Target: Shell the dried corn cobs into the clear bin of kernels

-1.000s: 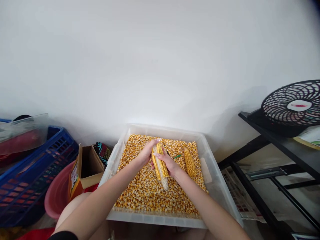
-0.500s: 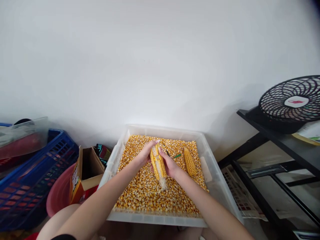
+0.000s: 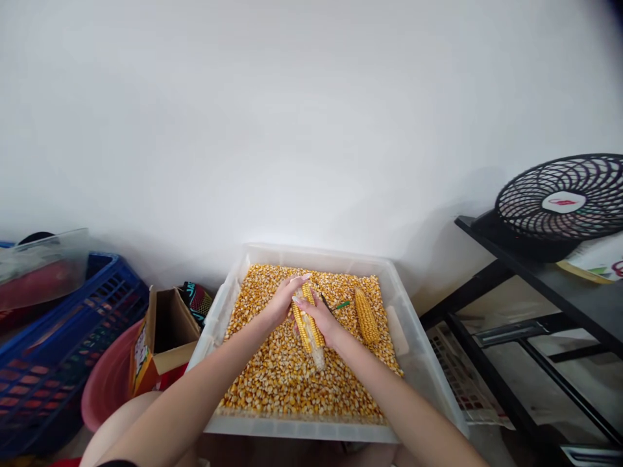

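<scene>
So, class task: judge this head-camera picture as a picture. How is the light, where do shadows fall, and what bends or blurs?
Head view: soft, even light, no harsh glare; the white wall darkens toward the corners. A faint shadow lies on the wall behind the fan. Wide-lens distortion bows the bin and blue crate. Both hands, left hand and right hand, and the corn cob look reasonably sharp.

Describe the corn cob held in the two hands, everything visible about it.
The corn cob is a dried ear, partly stripped: rows of yellow-orange kernels run along its sides, with a pale bare strip down the middle and a bare whitish tip at the near end. It lies lengthwise, far end toward the wall, just above the loose kernels in the clear plastic bin. The left hand grips its far end; the right hand clasps its right side.
</scene>
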Demonstrator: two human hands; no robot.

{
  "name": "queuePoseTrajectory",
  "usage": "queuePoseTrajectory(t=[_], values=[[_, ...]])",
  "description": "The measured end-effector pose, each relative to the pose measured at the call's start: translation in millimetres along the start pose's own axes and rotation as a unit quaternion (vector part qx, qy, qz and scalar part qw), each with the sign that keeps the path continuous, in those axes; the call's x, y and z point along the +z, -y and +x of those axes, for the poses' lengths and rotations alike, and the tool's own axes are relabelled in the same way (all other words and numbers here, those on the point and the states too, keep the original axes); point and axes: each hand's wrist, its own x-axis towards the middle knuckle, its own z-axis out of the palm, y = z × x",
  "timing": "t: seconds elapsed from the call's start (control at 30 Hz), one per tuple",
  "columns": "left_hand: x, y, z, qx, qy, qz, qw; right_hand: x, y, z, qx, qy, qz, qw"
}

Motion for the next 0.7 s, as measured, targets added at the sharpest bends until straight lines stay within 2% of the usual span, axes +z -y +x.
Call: queuePoseTrajectory(t=[0.1, 0.2, 0.33, 0.53, 0.6, 0.7], values=[[2.6, 1, 1, 0.019, -0.042, 0.035, 0.998, -2, 4, 0, 0.000, -0.018, 0.004, 1.000], [5.1, 2, 2, 0.048, -0.067, 0.122, 0.989, -3, 8, 0, -0.025, -0.043, 0.011, 0.999], [5.7, 2, 0, 0.062, -0.041, 0.207, 0.975, -5, 10, 0, -0.013, -0.058, 0.004, 0.998], [0.9, -4, -6, 0.085, 0.036, 0.219, 0.971, -8, 14, -3, 0.071, -0.061, -0.003, 0.996], [1.5, -4, -6, 0.076, 0.032, 0.214, 0.973, -8, 14, -2, 0.058, -0.058, -0.005, 0.997], [4.0, -3, -3, 0.101, -0.035, 0.205, 0.973, -9, 10, 2, -0.015, -0.058, -0.026, 0.998]])
